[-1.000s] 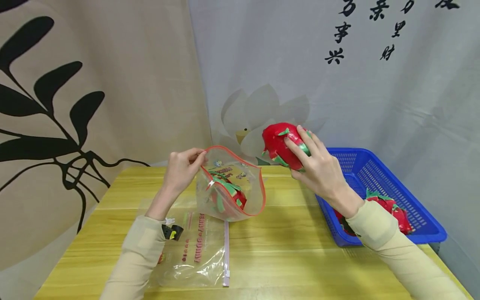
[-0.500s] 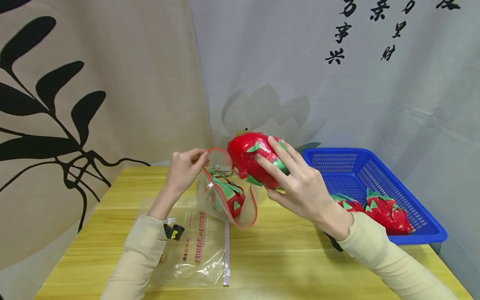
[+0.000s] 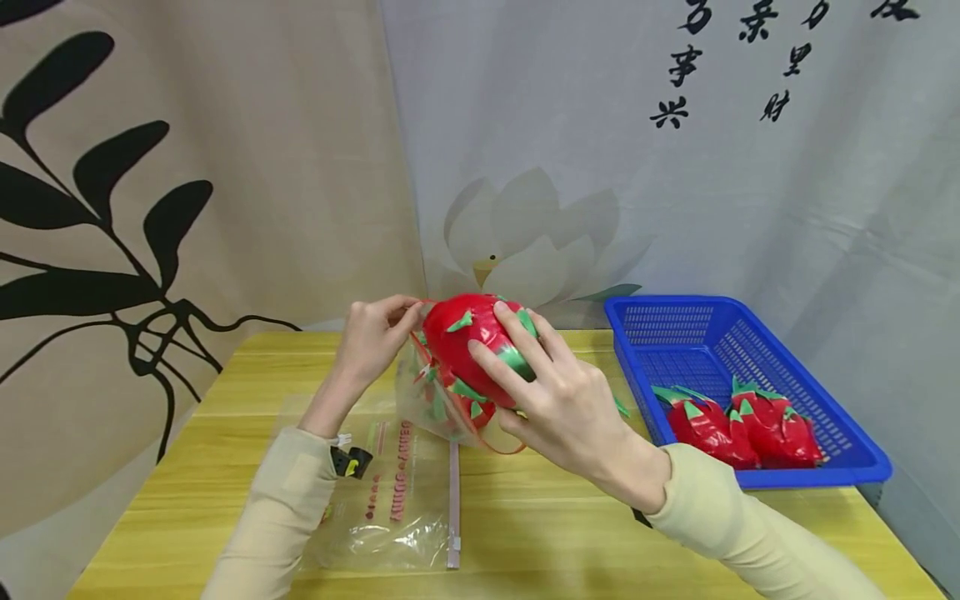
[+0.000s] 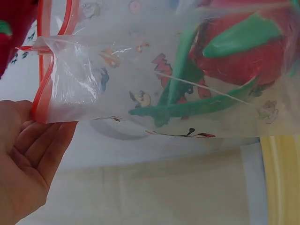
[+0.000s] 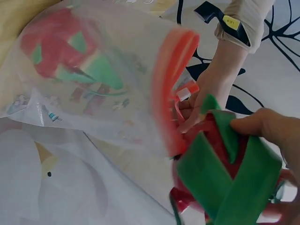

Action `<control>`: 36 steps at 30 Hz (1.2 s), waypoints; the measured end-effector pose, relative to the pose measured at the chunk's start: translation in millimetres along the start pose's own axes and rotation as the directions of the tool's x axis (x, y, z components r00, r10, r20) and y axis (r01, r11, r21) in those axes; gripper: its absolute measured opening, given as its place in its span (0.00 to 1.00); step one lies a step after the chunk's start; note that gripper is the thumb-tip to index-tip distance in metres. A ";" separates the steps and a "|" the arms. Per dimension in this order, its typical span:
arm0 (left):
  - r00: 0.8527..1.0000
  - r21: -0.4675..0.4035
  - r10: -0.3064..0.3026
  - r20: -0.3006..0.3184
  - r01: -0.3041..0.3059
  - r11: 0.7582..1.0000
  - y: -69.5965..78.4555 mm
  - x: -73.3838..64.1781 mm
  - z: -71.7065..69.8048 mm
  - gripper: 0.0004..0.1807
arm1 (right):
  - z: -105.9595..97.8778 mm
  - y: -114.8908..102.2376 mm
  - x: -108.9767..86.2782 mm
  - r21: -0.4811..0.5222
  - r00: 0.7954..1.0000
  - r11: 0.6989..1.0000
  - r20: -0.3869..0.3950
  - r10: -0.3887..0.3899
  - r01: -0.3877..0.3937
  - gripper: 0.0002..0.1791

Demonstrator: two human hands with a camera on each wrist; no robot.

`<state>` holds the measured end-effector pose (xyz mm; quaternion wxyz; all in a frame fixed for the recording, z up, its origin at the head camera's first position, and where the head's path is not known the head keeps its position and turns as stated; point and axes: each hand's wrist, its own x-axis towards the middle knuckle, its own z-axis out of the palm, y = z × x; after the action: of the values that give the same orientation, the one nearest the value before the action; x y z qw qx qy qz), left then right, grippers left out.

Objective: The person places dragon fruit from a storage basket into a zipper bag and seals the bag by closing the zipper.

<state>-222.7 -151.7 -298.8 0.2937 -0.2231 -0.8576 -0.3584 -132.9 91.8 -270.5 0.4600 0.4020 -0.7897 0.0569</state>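
My left hand (image 3: 372, 343) pinches the red zip edge of a clear printed zip bag (image 3: 420, 400) and holds its mouth open. Inside the bag lies a red and green dragon fruit (image 5: 61, 44), seen through the plastic in both wrist views. My right hand (image 3: 570, 408) grips another dragon fruit (image 3: 450, 346), fingers spread over its glossy red side. This fruit is right at the bag's mouth and overlaps its opening in the head view. From the right wrist, its long green leaves (image 5: 211, 180) show beside the red rim, with my thumb on them.
On the right side of the wooden table (image 3: 555, 533) stands a blue plastic basket (image 3: 813, 477) with two more dragon fruits (image 3: 708, 429) in it. A second clear bag (image 3: 382, 529) with a lilac slider lies flat in front of my left hand. A printed curtain (image 3: 510, 100) hangs behind.
My right hand has carried the dragon fruit leftward and down from beside the basket to the bag's mouth. My left hand has stayed nearly still on the bag's edge.
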 end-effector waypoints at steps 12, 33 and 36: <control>0.999 -0.033 0.037 0.040 -0.036 0.999 -0.4 -1.3 -4.1 0.10 | 11.6 3.8 1.1 -0.167 0.999 0.986 0.051 0.011 -0.002 0.34; 0.999 0.050 -0.037 -0.028 0.038 0.998 -4.7 0.2 -1.3 0.12 | 30.4 19.7 -9.3 -0.221 0.893 0.865 0.135 -0.430 0.450 0.28; 0.998 0.078 -0.047 -0.051 0.051 0.996 -4.3 0.7 -0.2 0.12 | 30.3 23.2 -10.0 -0.205 0.872 0.848 0.133 -0.471 0.489 0.27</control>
<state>-225.7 -154.5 -300.3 0.3146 -0.1815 -0.8688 -0.3367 -166.9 99.2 -289.0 0.4721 0.5319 -0.6826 -0.1681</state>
